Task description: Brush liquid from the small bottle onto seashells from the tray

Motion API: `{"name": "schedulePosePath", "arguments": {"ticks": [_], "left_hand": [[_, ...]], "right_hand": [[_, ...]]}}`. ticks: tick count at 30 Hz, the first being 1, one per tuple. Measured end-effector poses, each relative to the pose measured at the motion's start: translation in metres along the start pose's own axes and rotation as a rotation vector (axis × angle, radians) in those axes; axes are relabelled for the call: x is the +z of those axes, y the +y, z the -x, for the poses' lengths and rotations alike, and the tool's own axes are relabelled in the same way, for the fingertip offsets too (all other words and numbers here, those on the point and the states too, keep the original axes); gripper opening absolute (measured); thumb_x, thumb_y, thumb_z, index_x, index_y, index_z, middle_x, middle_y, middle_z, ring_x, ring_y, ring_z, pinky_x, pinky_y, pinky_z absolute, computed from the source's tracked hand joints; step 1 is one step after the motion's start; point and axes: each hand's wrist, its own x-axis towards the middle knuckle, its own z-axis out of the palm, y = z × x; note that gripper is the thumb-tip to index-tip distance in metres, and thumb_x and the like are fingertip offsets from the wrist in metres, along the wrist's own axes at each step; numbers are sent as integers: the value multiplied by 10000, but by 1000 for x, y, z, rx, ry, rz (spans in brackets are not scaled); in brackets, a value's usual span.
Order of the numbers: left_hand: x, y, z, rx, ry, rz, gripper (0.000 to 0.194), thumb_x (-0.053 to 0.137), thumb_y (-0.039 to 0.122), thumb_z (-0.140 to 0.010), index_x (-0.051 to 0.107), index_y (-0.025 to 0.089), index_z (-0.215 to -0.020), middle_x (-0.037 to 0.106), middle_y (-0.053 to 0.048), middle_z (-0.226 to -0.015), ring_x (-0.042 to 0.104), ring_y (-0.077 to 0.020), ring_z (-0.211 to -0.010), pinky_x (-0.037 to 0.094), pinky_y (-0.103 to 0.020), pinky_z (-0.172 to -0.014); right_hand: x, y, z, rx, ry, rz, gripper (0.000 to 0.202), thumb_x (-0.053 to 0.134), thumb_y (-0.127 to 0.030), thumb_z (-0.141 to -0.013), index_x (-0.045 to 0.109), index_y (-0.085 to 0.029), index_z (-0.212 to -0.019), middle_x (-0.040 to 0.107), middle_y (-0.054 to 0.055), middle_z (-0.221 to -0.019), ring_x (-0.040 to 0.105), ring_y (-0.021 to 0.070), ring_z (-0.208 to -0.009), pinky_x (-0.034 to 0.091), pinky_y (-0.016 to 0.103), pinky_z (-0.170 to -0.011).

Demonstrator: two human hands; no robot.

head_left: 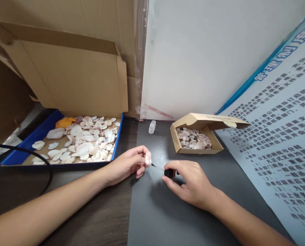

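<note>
Fingertips of the left hand (128,164) pinch a small speckled shell (148,159) and hold it upright just above the grey mat (152,212), while the right hand (190,182) grips a black cap (169,173) whose thin brush (156,167) points at the shell, its tip just short of the lower edge or barely touching — I cannot tell which. Both hands are closed on what they hold; neither is relaxed. Risk, as I judge it, lies in the small pinch: the shell is held only at one edge, so a push from the brush could twist it out of the fingers and drop it onto the mat, and whatever is on the bristles could smear onto the fingertips right beside it. Behind the shell, near the wall, stands a small clear bottle (152,126) without its cap — a careless sweep of either hand could knock it over. To the right of the shell and further back, a small open cardboard box (197,140) holds more patterned shells. To the left of the shell, a blue-rimmed tray (118,136) is heaped with pale shells, a large cardboard flap (70,71) standing behind it. A black cable (43,162) loops on the dark table left of the tray, well apart from the hands. A printed board (282,136) leans at the right.
</note>
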Motion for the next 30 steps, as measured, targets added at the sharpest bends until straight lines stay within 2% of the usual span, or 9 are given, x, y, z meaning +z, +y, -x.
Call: {"name": "schedulePosePath", "arguments": {"ticks": [4,11,18,22,26,30], "left_hand": [[0,0,0,0,-7,1,98,573,116,-786,533,168,-857,563,32,-754,470,-45,-466,393,-189,-470],[0,1,0,-7,1,-8,114,588,120,-771,532,174,-854,552,42,-725,465,-47,-468,383,-188,-464],[2,2,1,-13,9,-19,115,607,131,-756,539,168,-842,559,32,-755,471,-48,-478,381,-196,-471],[1,2,1,-18,9,-22,116,605,126,-766,538,171,-850,562,32,-742,471,-51,-483,378,-194,-472],[0,2,1,-24,-7,-19,100,595,125,-786,533,171,-848,567,29,-731,473,-52,-488,373,-189,-477],[-1,1,1,-13,-11,-18,95,590,111,-787,539,168,-843,562,31,-756,471,-45,-486,375,-191,-479]], "right_hand": [[0,-1,0,-10,50,-7,86,551,-281,-984,550,-201,-1015,704,-2,-741,661,124,-584,492,231,-594],[2,1,1,-11,59,-39,119,520,-297,-1009,538,-199,-1075,736,17,-794,685,120,-610,517,220,-608],[3,2,1,96,49,105,88,556,-288,-957,536,-205,-978,641,-27,-637,634,131,-517,467,244,-524],[1,1,0,32,82,37,132,545,-276,-979,544,-195,-1083,730,11,-774,657,119,-561,505,238,-585],[1,1,-1,-25,42,18,141,547,-256,-985,574,-192,-1108,756,20,-846,681,125,-601,510,246,-625],[2,2,-1,95,-28,100,98,542,-245,-955,614,-189,-989,730,20,-764,682,159,-615,486,271,-605]]}}
